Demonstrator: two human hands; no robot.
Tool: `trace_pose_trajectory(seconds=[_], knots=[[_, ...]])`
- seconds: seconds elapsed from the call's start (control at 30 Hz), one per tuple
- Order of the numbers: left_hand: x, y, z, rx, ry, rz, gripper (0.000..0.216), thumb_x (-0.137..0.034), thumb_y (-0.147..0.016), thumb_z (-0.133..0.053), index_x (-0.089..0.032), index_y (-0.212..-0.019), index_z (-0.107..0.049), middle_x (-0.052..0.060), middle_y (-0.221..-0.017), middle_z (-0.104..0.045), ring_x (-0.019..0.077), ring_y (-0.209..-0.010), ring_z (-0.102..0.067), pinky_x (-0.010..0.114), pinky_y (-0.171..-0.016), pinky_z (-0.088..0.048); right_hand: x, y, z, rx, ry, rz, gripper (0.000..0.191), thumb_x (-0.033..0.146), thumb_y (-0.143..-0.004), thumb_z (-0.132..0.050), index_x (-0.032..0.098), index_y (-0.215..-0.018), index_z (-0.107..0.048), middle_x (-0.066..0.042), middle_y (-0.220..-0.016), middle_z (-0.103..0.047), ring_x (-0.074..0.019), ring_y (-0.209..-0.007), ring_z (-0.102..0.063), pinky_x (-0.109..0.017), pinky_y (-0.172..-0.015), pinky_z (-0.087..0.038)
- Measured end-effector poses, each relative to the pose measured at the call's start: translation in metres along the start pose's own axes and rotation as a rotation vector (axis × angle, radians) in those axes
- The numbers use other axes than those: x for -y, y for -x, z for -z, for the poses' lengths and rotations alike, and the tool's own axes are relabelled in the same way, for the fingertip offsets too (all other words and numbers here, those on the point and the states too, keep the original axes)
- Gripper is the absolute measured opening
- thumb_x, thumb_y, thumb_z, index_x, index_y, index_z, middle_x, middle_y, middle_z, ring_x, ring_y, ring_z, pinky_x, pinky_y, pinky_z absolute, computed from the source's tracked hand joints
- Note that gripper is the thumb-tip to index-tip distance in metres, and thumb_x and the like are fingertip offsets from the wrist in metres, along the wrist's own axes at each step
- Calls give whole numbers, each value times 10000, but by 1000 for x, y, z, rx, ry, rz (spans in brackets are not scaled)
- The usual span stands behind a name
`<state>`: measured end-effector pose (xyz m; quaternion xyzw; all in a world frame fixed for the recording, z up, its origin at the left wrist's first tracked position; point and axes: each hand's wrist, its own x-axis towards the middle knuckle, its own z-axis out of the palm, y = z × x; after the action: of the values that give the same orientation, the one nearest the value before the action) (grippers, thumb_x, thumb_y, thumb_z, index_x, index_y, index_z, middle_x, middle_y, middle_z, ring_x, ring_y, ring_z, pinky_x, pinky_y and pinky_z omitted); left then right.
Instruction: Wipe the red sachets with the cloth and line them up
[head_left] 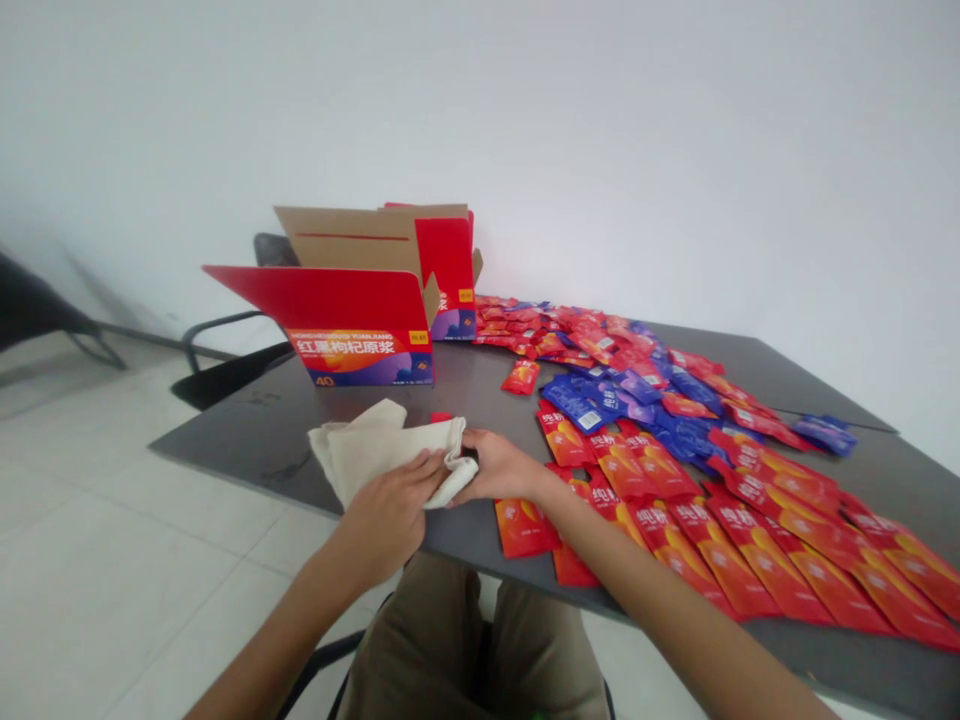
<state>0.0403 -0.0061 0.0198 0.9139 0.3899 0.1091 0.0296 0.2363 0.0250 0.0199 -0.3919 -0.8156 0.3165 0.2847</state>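
A cream cloth, folded and bunched, is in my two hands above the front edge of the dark table. My left hand presses on the cloth's near side, its fingers together. On the right, my right hand grips the rolled edge, with its fingertips partly hidden in the fold. A bit of something red shows behind the cloth; the rest of it is covered. Just right of my right hand, red sachets lie on the table, some under my forearm.
Two open red cartons stand at the back left of the grey table. A heap of red and blue sachets spreads along the back and right. Overlapping red sachets line the front right. A black chair stands beyond the left edge.
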Motion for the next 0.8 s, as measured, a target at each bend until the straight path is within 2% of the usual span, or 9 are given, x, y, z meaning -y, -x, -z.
trace_pose_trajectory(seconds=[0.17,0.27,0.4,0.6,0.7,0.8], knots=[[4,-25,7,22,-4,93,570,-35,-767,-380,-130,-1305,-543,119,-1421,-502,198,-1351,-420,375,-1124,-348,4,0,2,5,-56,-4,585,328,-556,-847,200,-1098,-666,-3,-1063,-700,-199,-956,-641,-288,-886,-468],[3,-17,5,20,-18,55,589,-18,-758,-361,-95,-1318,-525,129,-1429,-491,196,-1363,-401,363,-1137,-329,4,0,2,8,-53,-27,544,334,-547,-849,193,-1046,-684,-3,-1037,-703,-207,-950,-643,-294,-875,-473],[-1,2,0,2,-15,23,631,-12,-762,-342,-131,-1366,-478,90,-1439,-487,187,-1366,-394,368,-1138,-332,3,-1,1,4,-15,-1,535,296,-501,-867,189,-997,-697,-13,-1021,-702,-210,-931,-646,-299,-866,-476],[1,-24,5,9,-4,84,555,-51,-788,-380,-154,-1311,-537,102,-1418,-510,200,-1351,-420,384,-1122,-350,4,0,2,10,-39,4,581,319,-559,-845,201,-1100,-668,-4,-1066,-699,-202,-965,-643,-295,-893,-471],[2,-14,4,15,-4,22,585,-25,-775,-362,-147,-1325,-519,88,-1439,-487,169,-1374,-380,363,-1151,-302,3,0,1,4,-33,-11,577,320,-540,-854,198,-1076,-678,-14,-1065,-700,-213,-980,-641,-307,-899,-470],[-1,2,3,21,3,23,643,-3,-751,-348,-153,-1361,-484,70,-1454,-469,161,-1379,-369,347,-1151,-305,2,0,1,-7,-23,23,618,310,-505,-872,194,-1079,-677,-27,-1081,-689,-223,-995,-637,-316,-915,-462]])
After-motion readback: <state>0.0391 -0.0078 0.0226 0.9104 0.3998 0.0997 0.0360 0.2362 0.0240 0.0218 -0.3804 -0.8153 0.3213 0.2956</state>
